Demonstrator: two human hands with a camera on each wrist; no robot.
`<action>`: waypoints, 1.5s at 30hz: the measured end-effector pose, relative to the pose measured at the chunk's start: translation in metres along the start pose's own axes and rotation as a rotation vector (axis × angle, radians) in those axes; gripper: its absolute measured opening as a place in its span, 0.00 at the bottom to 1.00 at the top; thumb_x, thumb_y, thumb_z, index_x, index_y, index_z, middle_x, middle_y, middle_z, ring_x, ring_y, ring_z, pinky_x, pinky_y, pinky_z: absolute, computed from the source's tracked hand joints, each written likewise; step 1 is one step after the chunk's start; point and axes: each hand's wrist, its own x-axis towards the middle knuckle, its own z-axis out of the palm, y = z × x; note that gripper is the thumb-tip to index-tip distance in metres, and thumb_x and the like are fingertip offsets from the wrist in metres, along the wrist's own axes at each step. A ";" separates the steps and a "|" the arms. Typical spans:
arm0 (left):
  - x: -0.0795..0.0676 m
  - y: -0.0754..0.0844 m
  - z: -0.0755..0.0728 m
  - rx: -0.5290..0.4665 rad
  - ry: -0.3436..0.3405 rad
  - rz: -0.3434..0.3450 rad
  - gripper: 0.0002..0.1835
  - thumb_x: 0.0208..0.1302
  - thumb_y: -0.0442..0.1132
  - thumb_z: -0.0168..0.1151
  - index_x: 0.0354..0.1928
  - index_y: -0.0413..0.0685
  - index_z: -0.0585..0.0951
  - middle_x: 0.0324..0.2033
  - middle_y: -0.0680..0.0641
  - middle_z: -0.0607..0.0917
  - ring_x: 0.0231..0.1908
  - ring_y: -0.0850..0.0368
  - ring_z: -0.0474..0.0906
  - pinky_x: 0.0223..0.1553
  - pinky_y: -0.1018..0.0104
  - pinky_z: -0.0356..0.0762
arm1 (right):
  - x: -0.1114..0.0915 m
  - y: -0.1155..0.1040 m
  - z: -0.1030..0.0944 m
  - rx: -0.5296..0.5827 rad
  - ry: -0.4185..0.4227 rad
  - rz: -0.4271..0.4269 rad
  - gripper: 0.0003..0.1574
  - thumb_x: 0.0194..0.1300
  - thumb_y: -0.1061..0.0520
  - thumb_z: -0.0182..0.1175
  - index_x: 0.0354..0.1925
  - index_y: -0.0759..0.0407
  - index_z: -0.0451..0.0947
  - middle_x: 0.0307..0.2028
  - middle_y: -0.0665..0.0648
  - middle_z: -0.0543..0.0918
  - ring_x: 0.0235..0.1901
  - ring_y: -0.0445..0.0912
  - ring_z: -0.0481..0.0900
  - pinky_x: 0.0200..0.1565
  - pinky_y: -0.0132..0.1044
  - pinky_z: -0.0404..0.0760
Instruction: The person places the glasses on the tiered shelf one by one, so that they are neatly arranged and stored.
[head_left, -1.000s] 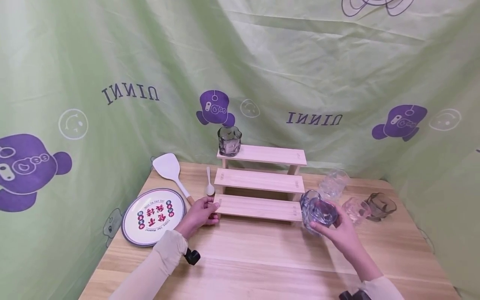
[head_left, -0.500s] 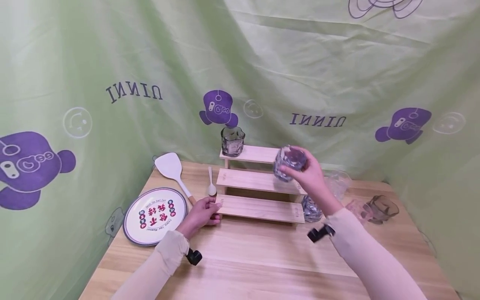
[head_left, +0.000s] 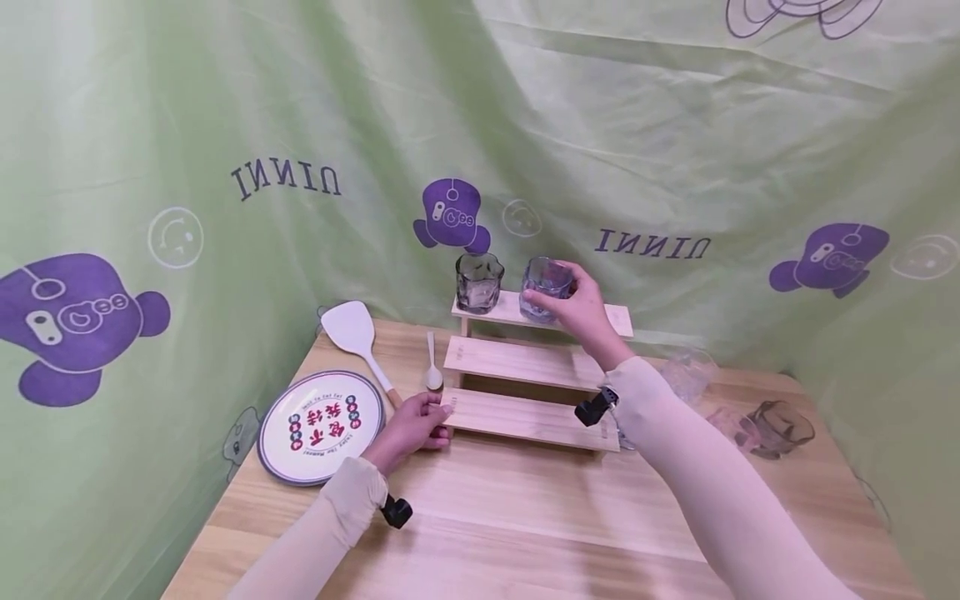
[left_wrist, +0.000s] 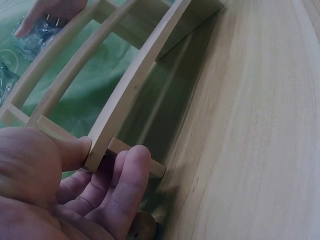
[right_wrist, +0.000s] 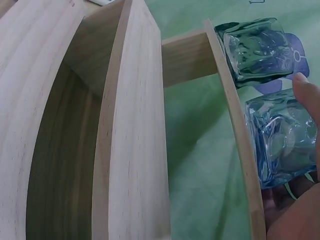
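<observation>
My right hand [head_left: 583,310] grips a bluish glass tumbler [head_left: 545,289] upright at the top tier of the wooden three-step rack [head_left: 525,414]. Left of it on that tier stands a grey glass tumbler [head_left: 479,283]; the right wrist view shows the grey glass [right_wrist: 257,50] and the bluish glass [right_wrist: 282,137] side by side with a narrow gap. At the rack's lower left corner, my left hand [head_left: 411,429] pinches the end of the lowest board; in the left wrist view the thumb lies on the board's end [left_wrist: 97,150] and the fingers curl beneath.
Left of the rack lie a round plate [head_left: 321,427] with red lettering, a white spatula [head_left: 351,327] and a small spoon [head_left: 432,371]. At the right are a clear glass [head_left: 688,375], a pinkish glass [head_left: 727,425] and a dark glass [head_left: 780,427]. Behind hangs a green curtain [head_left: 390,100].
My right hand has carried the bluish tumbler from the rack's lower right up and left to the top tier, turning it upright. My left hand keeps its hold on the lowest board.
</observation>
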 end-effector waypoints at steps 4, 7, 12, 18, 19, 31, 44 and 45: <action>0.001 0.001 0.001 -0.003 0.004 0.008 0.23 0.74 0.34 0.60 0.65 0.33 0.68 0.43 0.38 0.79 0.34 0.50 0.81 0.38 0.58 0.90 | 0.000 -0.001 -0.003 -0.036 -0.021 -0.010 0.54 0.47 0.44 0.83 0.67 0.53 0.69 0.58 0.56 0.78 0.59 0.51 0.75 0.65 0.46 0.74; 0.001 0.002 0.001 -0.004 0.009 0.010 0.23 0.74 0.34 0.60 0.66 0.32 0.68 0.43 0.38 0.78 0.33 0.50 0.81 0.38 0.59 0.90 | 0.000 -0.002 -0.005 -0.061 -0.037 -0.016 0.55 0.47 0.44 0.83 0.68 0.52 0.69 0.59 0.56 0.78 0.59 0.52 0.75 0.66 0.46 0.73; 0.002 0.000 0.002 -0.003 0.009 0.008 0.23 0.74 0.34 0.60 0.65 0.33 0.68 0.43 0.39 0.78 0.34 0.50 0.81 0.38 0.58 0.90 | 0.002 -0.002 -0.005 -0.098 -0.041 -0.005 0.56 0.47 0.42 0.83 0.69 0.52 0.67 0.59 0.56 0.77 0.60 0.53 0.73 0.66 0.48 0.72; 0.001 -0.002 0.003 0.001 0.008 0.001 0.22 0.74 0.35 0.60 0.64 0.33 0.68 0.43 0.39 0.79 0.34 0.50 0.81 0.38 0.58 0.90 | 0.000 -0.001 -0.008 -0.086 -0.082 0.008 0.64 0.48 0.41 0.82 0.75 0.49 0.59 0.64 0.56 0.74 0.64 0.53 0.71 0.69 0.47 0.70; 0.001 -0.002 0.003 0.000 0.007 -0.001 0.22 0.74 0.35 0.60 0.64 0.33 0.68 0.42 0.39 0.79 0.34 0.50 0.82 0.39 0.58 0.90 | -0.001 -0.002 -0.010 -0.078 -0.091 0.008 0.66 0.49 0.41 0.82 0.76 0.48 0.56 0.66 0.57 0.72 0.65 0.53 0.70 0.69 0.47 0.70; 0.003 0.000 0.002 0.009 0.008 -0.003 0.25 0.75 0.36 0.60 0.68 0.33 0.66 0.44 0.38 0.78 0.34 0.50 0.82 0.40 0.57 0.90 | -0.050 0.011 -0.094 0.068 -0.028 -0.148 0.60 0.60 0.61 0.75 0.79 0.55 0.49 0.71 0.64 0.65 0.70 0.58 0.63 0.74 0.52 0.61; 0.001 0.001 0.003 0.011 0.000 -0.004 0.25 0.75 0.35 0.59 0.68 0.33 0.66 0.44 0.38 0.79 0.34 0.50 0.82 0.40 0.57 0.90 | -0.141 0.093 -0.151 -0.049 -0.159 -0.046 0.55 0.66 0.66 0.67 0.79 0.62 0.45 0.70 0.73 0.62 0.67 0.61 0.64 0.57 0.27 0.78; 0.001 0.001 0.003 0.009 0.003 -0.005 0.25 0.75 0.35 0.59 0.68 0.33 0.66 0.44 0.38 0.79 0.34 0.50 0.82 0.40 0.57 0.90 | -0.144 0.098 -0.150 -0.079 -0.189 -0.046 0.56 0.65 0.66 0.69 0.79 0.62 0.46 0.70 0.73 0.63 0.67 0.63 0.64 0.56 0.29 0.80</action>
